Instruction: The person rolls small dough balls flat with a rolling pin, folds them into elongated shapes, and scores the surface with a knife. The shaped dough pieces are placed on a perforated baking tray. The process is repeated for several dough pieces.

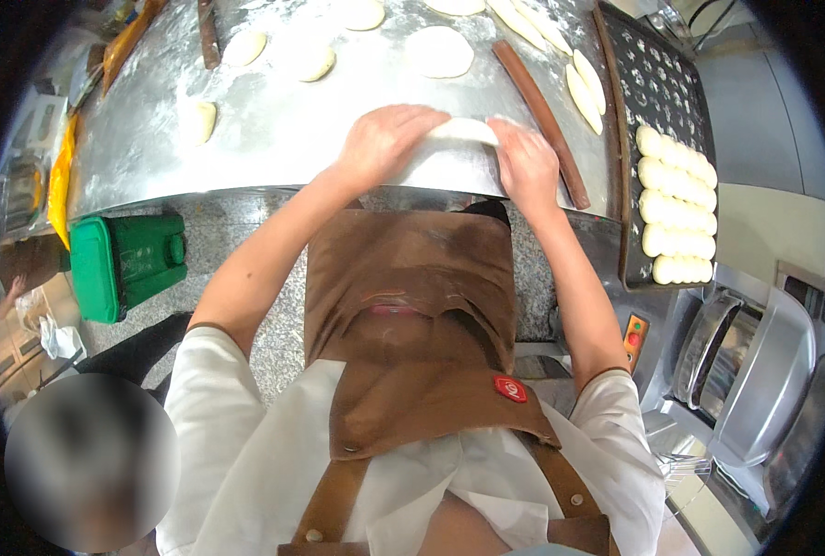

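A strip of pale dough (464, 130) lies at the front of the floured metal worktop (273, 146). My left hand (389, 142) is at its left end and my right hand (525, 160) at its right end, both with curled fingers. Beyond them is a flat dough round (439, 52). A brown rolling pin (541, 121) lies just right of my right hand. Several dough pieces, one of them a small lump (202, 123), are spread to the left, and tapered dough rolls (583, 99) lie beyond the rolling pin.
A dark baking tray (631, 229) at the right holds rows of joined dough balls (676, 201). A second stick (209, 35) lies at the back left, with a yellow plastic bag (63, 181) at the left edge. Below stands a green bin (131, 264). Another person (92, 462) is at the lower left.
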Motion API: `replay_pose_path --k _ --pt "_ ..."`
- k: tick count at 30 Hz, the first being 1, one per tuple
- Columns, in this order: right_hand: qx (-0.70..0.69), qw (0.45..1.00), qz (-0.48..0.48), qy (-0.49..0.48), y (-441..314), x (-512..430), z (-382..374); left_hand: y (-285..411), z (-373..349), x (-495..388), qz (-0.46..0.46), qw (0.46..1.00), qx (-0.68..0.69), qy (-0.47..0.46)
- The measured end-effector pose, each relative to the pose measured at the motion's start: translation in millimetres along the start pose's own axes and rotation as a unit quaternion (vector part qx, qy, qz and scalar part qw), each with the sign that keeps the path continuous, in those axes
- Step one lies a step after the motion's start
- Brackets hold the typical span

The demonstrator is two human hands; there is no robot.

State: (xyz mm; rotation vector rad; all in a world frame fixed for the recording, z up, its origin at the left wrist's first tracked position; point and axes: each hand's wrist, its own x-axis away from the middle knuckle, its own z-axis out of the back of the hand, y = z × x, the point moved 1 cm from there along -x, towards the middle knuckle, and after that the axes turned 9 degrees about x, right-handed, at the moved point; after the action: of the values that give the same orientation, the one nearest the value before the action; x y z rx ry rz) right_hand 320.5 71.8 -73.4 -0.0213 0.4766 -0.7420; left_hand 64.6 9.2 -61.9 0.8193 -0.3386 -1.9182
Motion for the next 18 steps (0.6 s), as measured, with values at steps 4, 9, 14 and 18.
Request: replay_pose_path --k 4,9,14,18 --pt "-0.016 0.994 -0.035 -0.106 -3.2 -18.0 -13.5 -15.2 -4.2 4.7 -0.005 1.000 -0.012 -0.014" --pt "-0.048 0.991 -0.032 -0.122 -20.0 15.7 5.3 3.5 6.2 37.6 0.099 0.986 0.127 -0.039" --pt "-0.155 0.972 -0.171 -0.043 -26.5 -15.1 -2.6 10.8 11.5 -10.7 0.301 0.917 0.254 0.061" --pt "-0.008 0.986 -0.160 0.044 -48.7 -90.0 -34.4 7.7 -26.4 -54.3 0.209 0.970 0.011 0.122"
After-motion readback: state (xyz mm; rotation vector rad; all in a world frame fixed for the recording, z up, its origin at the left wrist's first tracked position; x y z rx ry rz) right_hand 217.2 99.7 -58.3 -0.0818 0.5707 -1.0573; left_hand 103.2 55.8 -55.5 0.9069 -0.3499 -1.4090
